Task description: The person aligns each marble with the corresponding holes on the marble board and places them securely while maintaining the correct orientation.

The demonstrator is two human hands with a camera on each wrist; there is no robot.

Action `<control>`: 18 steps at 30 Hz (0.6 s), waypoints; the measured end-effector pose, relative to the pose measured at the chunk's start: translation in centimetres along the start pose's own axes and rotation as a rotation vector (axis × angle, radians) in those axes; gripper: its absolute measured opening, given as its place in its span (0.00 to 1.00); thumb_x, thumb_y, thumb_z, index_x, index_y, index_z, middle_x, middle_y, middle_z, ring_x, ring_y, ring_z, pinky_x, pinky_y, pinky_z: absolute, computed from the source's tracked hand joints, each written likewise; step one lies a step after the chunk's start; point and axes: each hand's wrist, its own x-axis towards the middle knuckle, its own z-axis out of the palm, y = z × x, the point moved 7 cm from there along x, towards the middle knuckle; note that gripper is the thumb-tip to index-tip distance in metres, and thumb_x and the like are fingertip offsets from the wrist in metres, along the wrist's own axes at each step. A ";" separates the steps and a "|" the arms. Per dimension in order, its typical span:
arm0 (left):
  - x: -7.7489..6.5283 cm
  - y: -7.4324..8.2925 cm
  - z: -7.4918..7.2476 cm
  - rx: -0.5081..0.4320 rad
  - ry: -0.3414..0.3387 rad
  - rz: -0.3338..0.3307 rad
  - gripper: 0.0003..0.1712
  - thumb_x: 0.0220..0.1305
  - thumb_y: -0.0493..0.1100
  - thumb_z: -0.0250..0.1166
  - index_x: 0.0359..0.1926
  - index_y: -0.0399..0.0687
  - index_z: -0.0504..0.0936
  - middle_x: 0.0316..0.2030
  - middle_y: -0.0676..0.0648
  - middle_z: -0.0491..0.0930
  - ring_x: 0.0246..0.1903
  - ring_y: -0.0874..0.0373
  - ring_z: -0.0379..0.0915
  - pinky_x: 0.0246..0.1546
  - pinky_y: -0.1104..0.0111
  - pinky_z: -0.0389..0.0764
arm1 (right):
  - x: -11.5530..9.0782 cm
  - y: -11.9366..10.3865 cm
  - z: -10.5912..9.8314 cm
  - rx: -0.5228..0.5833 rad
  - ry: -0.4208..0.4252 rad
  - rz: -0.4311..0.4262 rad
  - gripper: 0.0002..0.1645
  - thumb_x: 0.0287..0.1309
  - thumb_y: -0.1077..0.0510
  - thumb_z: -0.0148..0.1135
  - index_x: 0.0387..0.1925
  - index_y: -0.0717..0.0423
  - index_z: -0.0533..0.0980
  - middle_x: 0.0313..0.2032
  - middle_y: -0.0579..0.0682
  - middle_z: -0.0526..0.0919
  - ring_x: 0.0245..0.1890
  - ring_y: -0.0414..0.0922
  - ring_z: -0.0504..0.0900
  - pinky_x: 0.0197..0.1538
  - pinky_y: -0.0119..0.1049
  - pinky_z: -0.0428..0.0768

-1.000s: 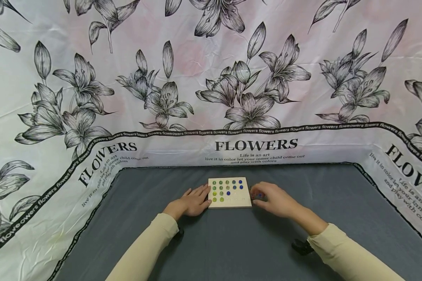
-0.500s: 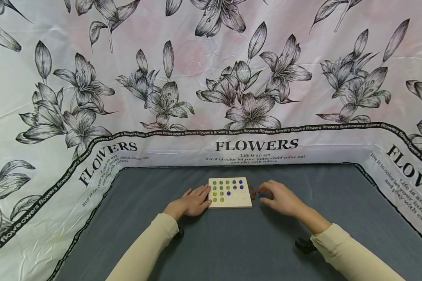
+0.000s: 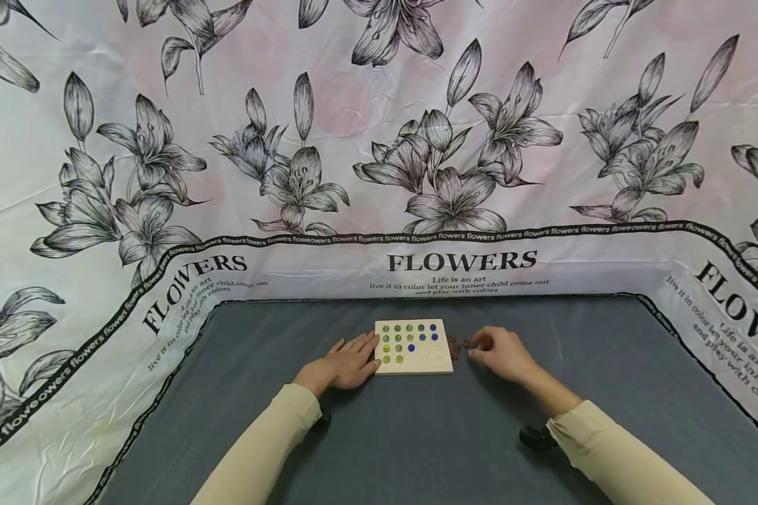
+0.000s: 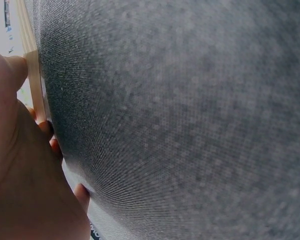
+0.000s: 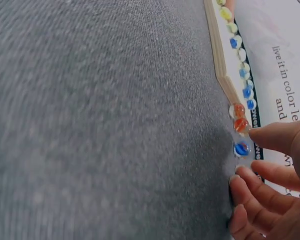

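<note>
A pale wooden board (image 3: 426, 364) lies on the dark grey cloth, with several green, yellow-green and blue glass marbles in its hollows. My left hand (image 3: 350, 361) rests beside its left edge, fingers extended and touching the board. In the left wrist view, the thumb lies against the board's layered side. Just right of the board, my right hand (image 3: 504, 354) reaches over loose marbles. Its thumb and index finger stand apart near a blue marble (image 5: 242, 148), with a visible gap around it. Orange-red marbles (image 5: 241, 125) lie beside the thumb tip.
A dark grey cloth (image 3: 410, 442) covers the table. Behind it and at the sides hangs a white and pink sheet (image 3: 328, 273) printed with flowers and lettering. Several reddish marbles (image 3: 456, 351) lie close to the board's right edge.
My right hand has drawn back rightward from the board's edge, uncovering reddish marbles, and its thumb and index finger have come nearer each other by the blue marble. The left hand stays put.
</note>
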 end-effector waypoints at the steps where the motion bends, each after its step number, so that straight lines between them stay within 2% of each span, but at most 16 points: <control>1: 0.0 0.0 0.0 0.001 0.003 0.000 0.38 0.82 0.62 0.38 0.84 0.56 0.41 0.82 0.52 0.39 0.81 0.56 0.34 0.79 0.49 0.39 | 0.1 0.1 0.0 -0.003 0.003 0.020 0.15 0.61 0.57 0.71 0.45 0.64 0.82 0.35 0.52 0.85 0.33 0.46 0.81 0.36 0.44 0.78; 8: 0.4 -0.3 0.3 0.008 0.013 0.000 0.39 0.82 0.63 0.38 0.84 0.57 0.41 0.82 0.53 0.39 0.81 0.57 0.34 0.79 0.48 0.39 | 0.4 0.6 0.4 -0.040 0.005 0.115 0.16 0.62 0.53 0.71 0.44 0.61 0.83 0.36 0.52 0.84 0.33 0.46 0.80 0.33 0.44 0.76; 18: 0.4 -0.3 0.3 0.022 0.008 0.000 0.39 0.82 0.63 0.37 0.84 0.56 0.40 0.82 0.52 0.39 0.81 0.56 0.34 0.79 0.48 0.38 | 0.5 0.7 0.6 -0.049 0.001 0.121 0.12 0.63 0.53 0.70 0.41 0.59 0.85 0.35 0.50 0.85 0.32 0.45 0.80 0.32 0.45 0.76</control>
